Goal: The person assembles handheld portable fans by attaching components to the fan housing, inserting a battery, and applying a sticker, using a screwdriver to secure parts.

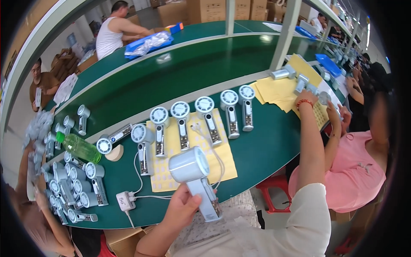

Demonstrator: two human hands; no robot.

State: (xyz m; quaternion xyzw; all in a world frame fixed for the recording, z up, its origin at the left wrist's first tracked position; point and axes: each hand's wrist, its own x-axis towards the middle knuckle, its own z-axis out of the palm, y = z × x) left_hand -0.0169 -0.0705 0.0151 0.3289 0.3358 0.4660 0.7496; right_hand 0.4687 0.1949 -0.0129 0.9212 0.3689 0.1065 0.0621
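Observation:
My left hand [184, 204] is closed round the handle of a pale blue handheld fan [188, 165], held tilted above the near table edge. Its handle shows an open side with inner parts. Far to the right, my right hand [306, 98], with a red bead bracelet on its wrist, has its fingers curled at another handheld fan [302, 82] near yellow sheets; the fingertips are partly hidden. In front of me, a row of handheld fans [180, 110] with exposed handles stands along a yellow sticker sheet [167, 180]. A white cable [220, 165] runs across it to a white charger plug [125, 201].
More fans [70, 184] are heaped at the left beside a green bottle [81, 147]. Yellow sheets [274, 92] lie at the right. A co-worker in pink [338, 171] sits close on the right, and another person's arms reach in at the left. A metal post [284, 36] rises beyond the table.

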